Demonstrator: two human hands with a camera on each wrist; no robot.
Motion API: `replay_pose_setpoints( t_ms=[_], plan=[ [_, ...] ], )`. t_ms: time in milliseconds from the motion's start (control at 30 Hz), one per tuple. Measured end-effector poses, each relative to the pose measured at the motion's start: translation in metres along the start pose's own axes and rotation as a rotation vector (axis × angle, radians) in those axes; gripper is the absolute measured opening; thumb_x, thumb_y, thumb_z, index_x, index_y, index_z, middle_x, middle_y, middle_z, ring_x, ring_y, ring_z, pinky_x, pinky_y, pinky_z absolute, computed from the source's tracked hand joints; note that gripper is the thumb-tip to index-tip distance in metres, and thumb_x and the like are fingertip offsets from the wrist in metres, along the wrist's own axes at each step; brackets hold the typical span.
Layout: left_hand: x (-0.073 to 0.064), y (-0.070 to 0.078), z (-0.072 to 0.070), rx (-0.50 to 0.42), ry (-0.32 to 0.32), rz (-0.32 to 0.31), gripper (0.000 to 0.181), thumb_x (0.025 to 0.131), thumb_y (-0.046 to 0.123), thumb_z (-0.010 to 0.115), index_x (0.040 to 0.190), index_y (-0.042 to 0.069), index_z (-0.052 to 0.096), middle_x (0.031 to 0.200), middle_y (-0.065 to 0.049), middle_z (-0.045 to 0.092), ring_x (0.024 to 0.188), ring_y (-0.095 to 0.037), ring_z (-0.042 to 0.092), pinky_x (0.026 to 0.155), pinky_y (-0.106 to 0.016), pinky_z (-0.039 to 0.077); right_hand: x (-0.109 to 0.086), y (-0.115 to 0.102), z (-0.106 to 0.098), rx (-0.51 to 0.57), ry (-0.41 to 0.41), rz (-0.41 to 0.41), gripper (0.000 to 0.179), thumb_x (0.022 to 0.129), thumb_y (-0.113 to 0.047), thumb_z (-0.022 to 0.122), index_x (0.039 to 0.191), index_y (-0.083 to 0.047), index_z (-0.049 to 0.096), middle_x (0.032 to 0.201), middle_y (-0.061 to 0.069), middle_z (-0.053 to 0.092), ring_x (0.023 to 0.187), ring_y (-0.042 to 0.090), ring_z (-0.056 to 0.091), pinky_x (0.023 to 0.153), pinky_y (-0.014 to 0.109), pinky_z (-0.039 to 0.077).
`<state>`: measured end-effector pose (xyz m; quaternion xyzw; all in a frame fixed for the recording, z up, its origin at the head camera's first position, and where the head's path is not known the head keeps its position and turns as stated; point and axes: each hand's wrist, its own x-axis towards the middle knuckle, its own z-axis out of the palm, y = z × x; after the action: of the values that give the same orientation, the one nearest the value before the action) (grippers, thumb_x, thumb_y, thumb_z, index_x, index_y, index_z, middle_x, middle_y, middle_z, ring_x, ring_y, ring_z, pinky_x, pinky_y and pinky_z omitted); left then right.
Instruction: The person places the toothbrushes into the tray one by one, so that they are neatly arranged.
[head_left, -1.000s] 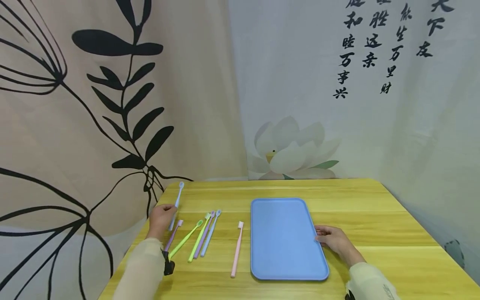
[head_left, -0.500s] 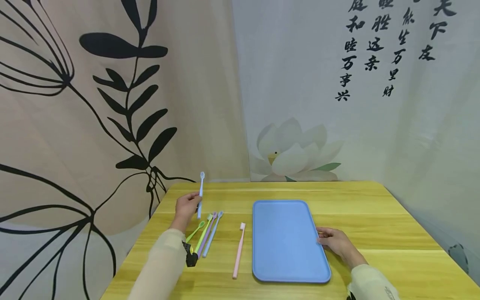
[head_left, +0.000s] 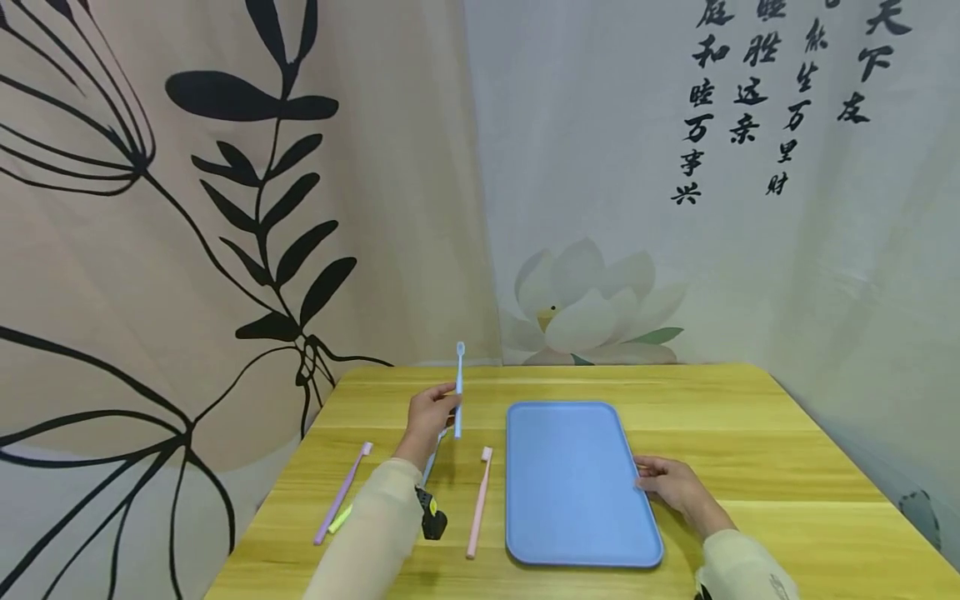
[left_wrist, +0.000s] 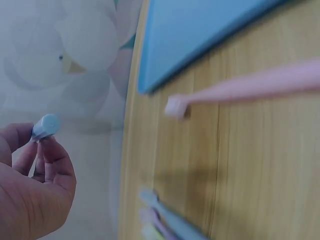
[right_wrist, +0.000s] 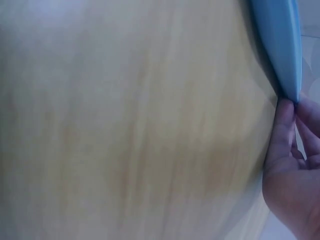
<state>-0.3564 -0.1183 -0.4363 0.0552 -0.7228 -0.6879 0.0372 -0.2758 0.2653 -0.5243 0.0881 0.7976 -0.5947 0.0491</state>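
Observation:
My left hand pinches a light blue toothbrush by its handle, upright above the table with the head on top. In the left wrist view the handle's end shows between thumb and fingers. The right hand pinches the right rim of a blue tray lying on the table; thumb and fingers meet at the tray edge in the right wrist view. Between the left hand and the tray lies a pink toothbrush.
A purple toothbrush lies left of the left forearm, with part of a green one beside it. Behind the left hand and wrist, another blue toothbrush is partly hidden. A printed curtain hangs past the wooden table's far edge.
My left hand has lifted the light blue toothbrush and carried it right, past the toothbrushes on the left toward the tray. The right hand has stayed at the tray's rim.

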Motion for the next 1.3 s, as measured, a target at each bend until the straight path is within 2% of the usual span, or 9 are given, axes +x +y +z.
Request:
replay_pose_setpoints(
  t_ms=[267, 467, 767, 1000, 1300],
  plan=[
    [-0.011, -0.005, 0.043, -0.071, -0.086, -0.042, 0.032, 0.094, 0.006, 0.066, 0.125, 0.001, 0.066, 0.101, -0.012, 0.064, 0.093, -0.029, 0.064, 0.075, -0.033, 0.054, -0.001, 0.000, 0.000, 0.003, 0.001, 0.007, 0.049, 0.090, 0.006, 0.066, 0.135, 0.015, 0.050, 0.108, 0.018, 0.061, 0.095, 0.021, 0.061, 0.080, 0.035, 0.056],
    [-0.024, -0.010, 0.073, -0.080, -0.116, -0.055, 0.032, 0.093, 0.006, 0.067, 0.124, 0.000, 0.067, 0.096, -0.009, 0.066, 0.082, -0.022, 0.064, 0.073, -0.032, 0.053, 0.001, 0.002, 0.002, 0.008, 0.007, -0.003, 0.048, 0.089, 0.007, 0.066, 0.134, 0.015, 0.052, 0.108, 0.018, 0.062, 0.094, 0.020, 0.062, 0.079, 0.035, 0.056],
    [-0.044, -0.025, 0.116, -0.072, -0.121, -0.063, 0.027, 0.090, 0.006, 0.070, 0.116, -0.002, 0.070, 0.089, -0.007, 0.067, 0.072, -0.015, 0.059, 0.067, -0.028, 0.052, 0.001, 0.003, 0.001, 0.009, 0.019, -0.004, 0.047, 0.087, 0.008, 0.067, 0.132, 0.015, 0.054, 0.108, 0.018, 0.062, 0.094, 0.020, 0.061, 0.078, 0.034, 0.057],
    [-0.062, -0.037, 0.142, -0.046, -0.148, -0.082, 0.028, 0.091, 0.004, 0.068, 0.117, -0.004, 0.068, 0.087, -0.007, 0.066, 0.068, -0.013, 0.057, 0.065, -0.029, 0.053, -0.001, 0.005, -0.001, 0.000, 0.022, 0.002, 0.047, 0.088, 0.007, 0.068, 0.133, 0.014, 0.053, 0.108, 0.017, 0.062, 0.095, 0.021, 0.060, 0.079, 0.035, 0.056],
    [-0.075, -0.057, 0.170, -0.014, -0.147, -0.098, 0.024, 0.087, 0.001, 0.070, 0.110, -0.005, 0.069, 0.080, -0.007, 0.065, 0.066, -0.014, 0.058, 0.062, -0.029, 0.053, 0.000, 0.003, 0.000, 0.013, 0.032, 0.012, 0.048, 0.087, 0.008, 0.068, 0.132, 0.013, 0.054, 0.106, 0.016, 0.062, 0.095, 0.021, 0.061, 0.079, 0.035, 0.057]
  ],
)
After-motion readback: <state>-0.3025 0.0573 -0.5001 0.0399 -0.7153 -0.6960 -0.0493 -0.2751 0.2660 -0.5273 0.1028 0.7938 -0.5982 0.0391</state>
